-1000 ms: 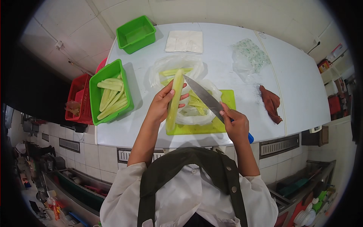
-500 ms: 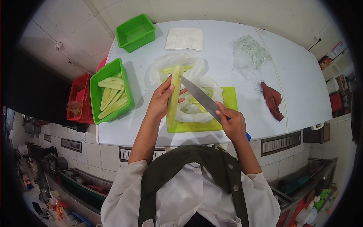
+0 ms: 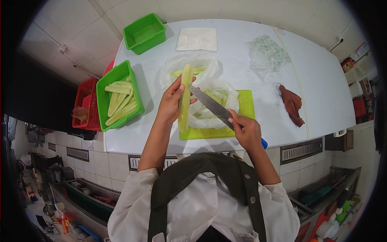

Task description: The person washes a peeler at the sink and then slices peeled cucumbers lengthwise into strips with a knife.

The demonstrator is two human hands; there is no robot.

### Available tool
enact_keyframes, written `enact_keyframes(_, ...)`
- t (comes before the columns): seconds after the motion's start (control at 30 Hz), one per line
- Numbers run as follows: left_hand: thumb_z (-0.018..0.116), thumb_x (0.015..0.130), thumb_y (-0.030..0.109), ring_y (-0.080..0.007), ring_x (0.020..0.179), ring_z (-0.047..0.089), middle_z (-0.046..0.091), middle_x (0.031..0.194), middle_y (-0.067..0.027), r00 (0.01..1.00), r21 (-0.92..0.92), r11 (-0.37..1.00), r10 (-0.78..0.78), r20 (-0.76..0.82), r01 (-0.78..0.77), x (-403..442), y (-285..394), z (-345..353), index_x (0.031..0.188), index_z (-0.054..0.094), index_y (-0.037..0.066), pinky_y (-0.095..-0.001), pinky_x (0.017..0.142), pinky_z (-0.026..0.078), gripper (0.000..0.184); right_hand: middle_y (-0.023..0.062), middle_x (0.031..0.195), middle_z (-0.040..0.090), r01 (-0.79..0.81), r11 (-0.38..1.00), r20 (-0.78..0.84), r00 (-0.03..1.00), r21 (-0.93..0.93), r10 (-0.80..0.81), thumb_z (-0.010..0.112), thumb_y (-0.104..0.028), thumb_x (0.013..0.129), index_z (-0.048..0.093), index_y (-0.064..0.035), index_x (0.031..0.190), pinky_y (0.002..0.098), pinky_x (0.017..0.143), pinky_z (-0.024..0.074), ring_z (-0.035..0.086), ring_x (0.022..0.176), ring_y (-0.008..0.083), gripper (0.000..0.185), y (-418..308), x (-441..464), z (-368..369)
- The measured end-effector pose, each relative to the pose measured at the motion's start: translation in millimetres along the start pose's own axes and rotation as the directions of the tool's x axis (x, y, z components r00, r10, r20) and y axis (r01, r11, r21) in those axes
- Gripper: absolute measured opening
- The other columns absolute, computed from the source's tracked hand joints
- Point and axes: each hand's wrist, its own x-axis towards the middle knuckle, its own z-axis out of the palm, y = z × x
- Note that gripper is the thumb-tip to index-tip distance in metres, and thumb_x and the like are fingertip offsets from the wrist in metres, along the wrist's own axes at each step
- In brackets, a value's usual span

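My left hand [image 3: 172,99] is closed around a long, pale green peeled cucumber [image 3: 185,109], held nearly upright. In my right hand [image 3: 246,128] is a large kitchen knife [image 3: 211,104] with a blue handle end; its tip meets the cucumber's right side near my left fingers. Beneath both hands lies a lime-green cutting board [image 3: 245,105]. On it rests an open clear plastic bag [image 3: 229,90] with pale green peelings inside. Behind it, a second plastic bag [image 3: 167,76] holds more green pieces.
At left, a green basin [image 3: 139,94] holds several peeled cucumbers [image 3: 117,107], beside a red basket [image 3: 85,121]. Another green basin [image 3: 137,40] and a folded white cloth [image 3: 196,39] sit at the back. To the right are a crumpled plastic bag [image 3: 266,56] and a brown cloth [image 3: 292,105].
The knife tip has shifted slightly down and left along the cucumber. Both hands keep their holds, and the view has tilted a little.
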Motion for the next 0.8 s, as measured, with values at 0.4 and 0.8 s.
enact_keyframes(0.4, 0.037, 0.095, 0.029, -0.035, 0.117, 0.045, 0.042, 0.131, -0.0169, 0.99, 0.01, 0.996, -0.088, 0.111, 0.087, 10, 4, -7, 0.136, 0.028, 0.004, -0.0424, 0.096, 0.039, 0.049, 0.0134, 0.07, 0.062, -0.207, 0.922, 0.131, 0.976, 0.326, 0.173, 0.062, -0.018, 0.082, 0.065, -0.0115, 0.105, 0.0254, 0.056, 0.0419, 0.052, 0.053, 0.0132, 0.025, 19, -8, 12)
enact_keyframes(0.8, 0.03, 0.097, 0.03, -0.023, 0.108, 0.052, 0.047, 0.124, -0.0142, 0.992, 0.026, 0.991, 0.129, 0.007, -0.129, -15, -43, -5, 0.127, 0.039, -0.002, -0.0401, 0.096, 0.042, 0.045, 0.0122, 0.066, 0.058, -0.204, 0.944, 0.096, 0.978, 0.259, 0.185, 0.061, -0.017, 0.082, 0.065, -0.0111, 0.106, 0.0262, 0.054, 0.0407, 0.051, 0.052, 0.0139, 0.024, 9, -7, 17)
